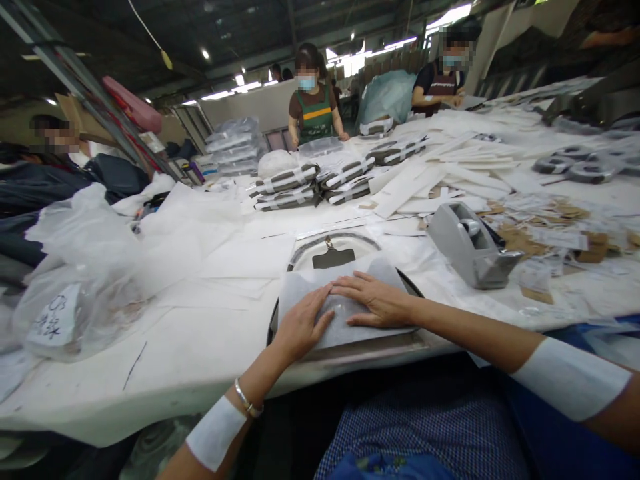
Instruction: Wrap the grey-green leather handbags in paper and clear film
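Observation:
My left hand (303,325) lies flat on a sheet of white tissue paper (300,287), its fingers stretched out and holding nothing. On the same sheet rests my right hand (375,300), open too, its fingertips meeting those of the left. Beneath the paper is a flat, dark-edged item, perhaps a bag, mostly hidden. A curved, white-wrapped loop (300,252) rises from its far side. Inside that loop lies a dark tag (333,258) with a small metal clip.
A grey tape dispenser (467,247) stands to the right, near scattered brown and white cards (550,230). Wrapped dark items (285,187) are stacked behind, beside white paper strips (415,190). Clear plastic bags (85,287) sit left. Co-workers (315,100) are across the table.

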A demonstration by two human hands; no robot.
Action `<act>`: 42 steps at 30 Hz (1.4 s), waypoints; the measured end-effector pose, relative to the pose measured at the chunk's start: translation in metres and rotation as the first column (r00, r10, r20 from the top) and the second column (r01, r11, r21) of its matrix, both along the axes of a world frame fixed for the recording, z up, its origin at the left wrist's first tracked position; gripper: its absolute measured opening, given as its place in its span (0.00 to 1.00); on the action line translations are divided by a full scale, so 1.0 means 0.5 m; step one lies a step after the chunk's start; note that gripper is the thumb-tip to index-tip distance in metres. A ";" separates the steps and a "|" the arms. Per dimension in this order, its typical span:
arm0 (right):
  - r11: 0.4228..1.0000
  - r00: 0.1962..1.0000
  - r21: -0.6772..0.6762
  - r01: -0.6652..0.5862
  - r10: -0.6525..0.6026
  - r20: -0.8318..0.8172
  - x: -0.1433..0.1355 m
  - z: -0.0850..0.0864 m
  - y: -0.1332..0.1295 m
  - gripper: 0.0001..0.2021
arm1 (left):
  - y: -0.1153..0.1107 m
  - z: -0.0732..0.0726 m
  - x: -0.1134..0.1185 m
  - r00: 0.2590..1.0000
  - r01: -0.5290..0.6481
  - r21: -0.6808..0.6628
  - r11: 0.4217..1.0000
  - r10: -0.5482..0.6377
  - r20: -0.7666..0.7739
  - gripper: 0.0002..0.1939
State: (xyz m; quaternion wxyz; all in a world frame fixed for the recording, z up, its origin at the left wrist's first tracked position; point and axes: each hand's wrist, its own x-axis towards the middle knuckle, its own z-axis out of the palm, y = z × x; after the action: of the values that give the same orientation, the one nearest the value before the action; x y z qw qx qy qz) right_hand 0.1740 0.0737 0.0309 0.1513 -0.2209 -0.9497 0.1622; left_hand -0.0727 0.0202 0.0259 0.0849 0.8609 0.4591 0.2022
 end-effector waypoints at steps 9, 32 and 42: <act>0.999 0.997 0.039 -0.009 0.013 -0.082 0.010 -0.003 -0.004 0.17 | -0.015 -0.005 0.001 0.998 -0.019 -0.026 0.999 0.021 0.065 0.25; 0.996 0.994 0.045 0.072 -0.068 -0.090 0.013 -0.021 -0.010 0.15 | -0.013 0.009 -0.001 0.988 0.090 -0.024 0.996 -0.092 -0.127 0.23; 0.997 0.991 0.080 -0.005 -0.006 0.135 0.040 0.001 0.001 0.30 | -0.006 0.020 -0.024 0.956 0.065 -0.018 0.998 -0.068 -0.287 0.33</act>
State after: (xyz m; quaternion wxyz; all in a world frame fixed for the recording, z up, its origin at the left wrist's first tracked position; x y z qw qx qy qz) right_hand 0.1940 0.0742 0.0313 0.0956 -0.2255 -0.9635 0.1085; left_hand -0.0845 0.0172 0.0362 0.0276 0.8958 0.4381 0.0701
